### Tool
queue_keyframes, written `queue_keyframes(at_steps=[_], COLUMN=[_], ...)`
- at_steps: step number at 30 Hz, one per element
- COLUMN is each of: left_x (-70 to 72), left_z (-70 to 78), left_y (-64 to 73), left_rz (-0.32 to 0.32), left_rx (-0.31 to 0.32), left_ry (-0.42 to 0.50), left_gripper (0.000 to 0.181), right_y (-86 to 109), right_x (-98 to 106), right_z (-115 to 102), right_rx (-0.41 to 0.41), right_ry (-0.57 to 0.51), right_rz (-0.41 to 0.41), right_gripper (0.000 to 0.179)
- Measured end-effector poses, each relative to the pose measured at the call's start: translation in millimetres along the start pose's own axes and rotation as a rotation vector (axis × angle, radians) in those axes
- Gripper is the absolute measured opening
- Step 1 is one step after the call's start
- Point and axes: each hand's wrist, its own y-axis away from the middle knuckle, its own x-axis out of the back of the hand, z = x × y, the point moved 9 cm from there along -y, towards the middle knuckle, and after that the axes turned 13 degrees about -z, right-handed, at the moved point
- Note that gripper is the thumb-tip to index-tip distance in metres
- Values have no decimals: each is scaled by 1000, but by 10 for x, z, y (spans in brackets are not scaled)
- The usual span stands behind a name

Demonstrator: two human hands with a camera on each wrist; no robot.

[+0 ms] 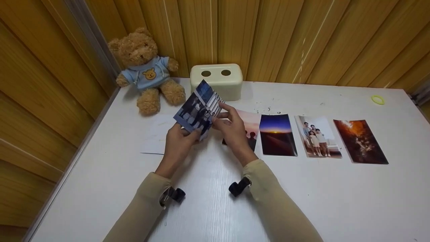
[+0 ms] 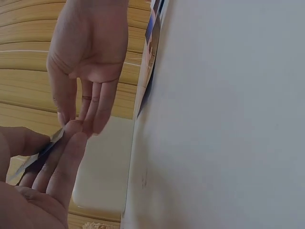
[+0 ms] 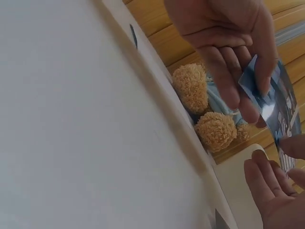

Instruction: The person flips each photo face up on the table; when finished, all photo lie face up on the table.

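A glossy photo of a group of people in blue and dark tones is held up, tilted, above the table. My left hand pinches its lower corner, the thumb on the picture side and the fingers behind, as the right wrist view also shows. At the right edge of the photo, my right hand pinches it between thumb and fingers. Whether a second photo lies behind it, I cannot tell. Below and left, partly covered by my left hand, white sheets lie on the table.
Right of my hands lie a pink photo, a sunset photo, a family photo and an orange-brown photo in a row. Behind stand a teddy bear and a cream box with two holes. A yellow-green ring lies far right.
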Motion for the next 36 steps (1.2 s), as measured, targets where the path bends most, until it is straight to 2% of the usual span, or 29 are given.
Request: queue_keyframes(at_steps=[3, 6, 10, 13, 19, 26, 30, 36], left_x=[-26, -8, 112, 215, 315, 286, 272, 300], left_z=[-11, -12, 12, 37, 105, 180, 172, 119], left_y=[-7, -20, -27, -13, 12, 9, -7, -36], left_rz=[-17, -11, 58, 114, 168, 134, 120, 113], left_rx=[4, 0, -24, -44, -85, -161, -153, -120], left_ry=[6, 41, 92, 91, -22, -258, -363, -412], left_gripper=[43, 42, 30, 23, 27, 41, 40, 39], right_y=[-7, -11, -17, -15, -10, -4, 0, -5], right_x=[42, 94, 139, 157, 180, 187, 177, 157], right_z=[-29, -55, -87, -100, -121, -130, -124, -101], right_rx=[28, 41, 58, 71, 86, 81, 59, 27], right_ry=[-57, -57, -43, -38, 7, 72, 140, 233], right_rz=[36, 66, 81, 84, 86, 86, 80, 61], right_gripper=[53, 50, 49, 48, 47, 45, 44, 44])
